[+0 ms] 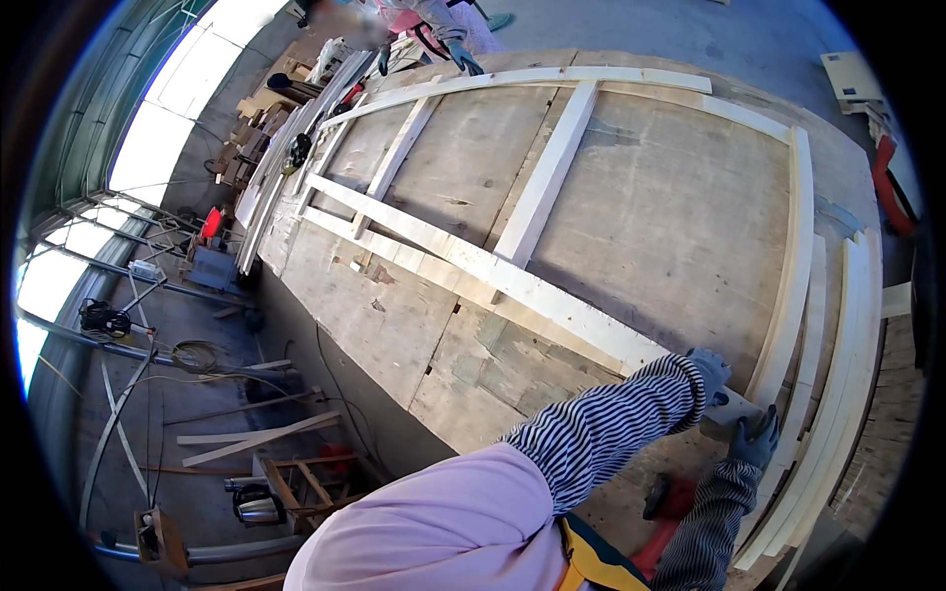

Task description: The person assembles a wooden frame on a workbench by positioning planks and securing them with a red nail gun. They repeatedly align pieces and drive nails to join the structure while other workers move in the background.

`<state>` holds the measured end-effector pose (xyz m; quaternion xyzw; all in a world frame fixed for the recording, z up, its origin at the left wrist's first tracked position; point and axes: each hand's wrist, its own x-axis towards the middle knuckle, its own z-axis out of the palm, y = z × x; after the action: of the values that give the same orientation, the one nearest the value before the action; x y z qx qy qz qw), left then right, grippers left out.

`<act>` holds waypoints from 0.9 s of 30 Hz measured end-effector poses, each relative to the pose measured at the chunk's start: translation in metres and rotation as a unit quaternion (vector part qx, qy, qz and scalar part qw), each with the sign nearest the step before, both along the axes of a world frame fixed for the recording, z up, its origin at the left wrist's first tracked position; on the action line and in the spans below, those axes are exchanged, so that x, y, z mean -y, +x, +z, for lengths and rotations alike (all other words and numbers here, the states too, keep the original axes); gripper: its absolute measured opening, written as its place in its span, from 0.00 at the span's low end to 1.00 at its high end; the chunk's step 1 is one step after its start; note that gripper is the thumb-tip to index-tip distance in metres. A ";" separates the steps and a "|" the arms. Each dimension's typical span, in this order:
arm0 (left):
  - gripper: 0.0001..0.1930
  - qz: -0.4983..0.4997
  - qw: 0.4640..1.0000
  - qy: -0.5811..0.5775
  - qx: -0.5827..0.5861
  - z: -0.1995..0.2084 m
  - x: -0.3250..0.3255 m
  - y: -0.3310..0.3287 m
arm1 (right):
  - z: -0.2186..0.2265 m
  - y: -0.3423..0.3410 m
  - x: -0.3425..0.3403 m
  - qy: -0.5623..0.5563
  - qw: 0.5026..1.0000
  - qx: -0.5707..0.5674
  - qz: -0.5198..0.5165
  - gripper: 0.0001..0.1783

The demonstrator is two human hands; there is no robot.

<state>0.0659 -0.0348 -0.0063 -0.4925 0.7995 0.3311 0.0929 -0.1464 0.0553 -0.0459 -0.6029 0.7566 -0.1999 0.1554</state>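
Observation:
A long pale wooden board (443, 244) runs slantwise across the near side of a wooden frame (800, 227) lying on the worktable. My left hand (711, 374), in a grey-blue glove, is closed over the board close to its near right end. Just beyond it, my right hand (754, 440), gloved alike, grips the end of the same board beside the frame's right-hand corner. A second pale rail (419, 261) lies under and beside the board. Crosspieces (552, 177) span the frame. By my right forearm rests a red-and-black tool (672, 497), partly hidden.
Several loose boards (855, 335) lie along the table's right edge. At the far side stands another person, whose gloved hand (463, 59) is by the frame. Left of the worktable (345, 305) are a metal kettle (258, 504), cables (197, 355) and scrap timber (261, 438) on the floor.

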 end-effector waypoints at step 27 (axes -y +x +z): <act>0.22 0.028 0.983 -0.098 0.152 0.050 -0.102 0.257 | 0.079 0.088 -0.092 0.073 0.995 -0.067 0.001 0.37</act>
<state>0.3231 0.0671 0.0433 -0.5661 0.7906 0.1746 0.1550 -0.0588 0.1469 0.0335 -0.6030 0.7771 -0.1030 0.1479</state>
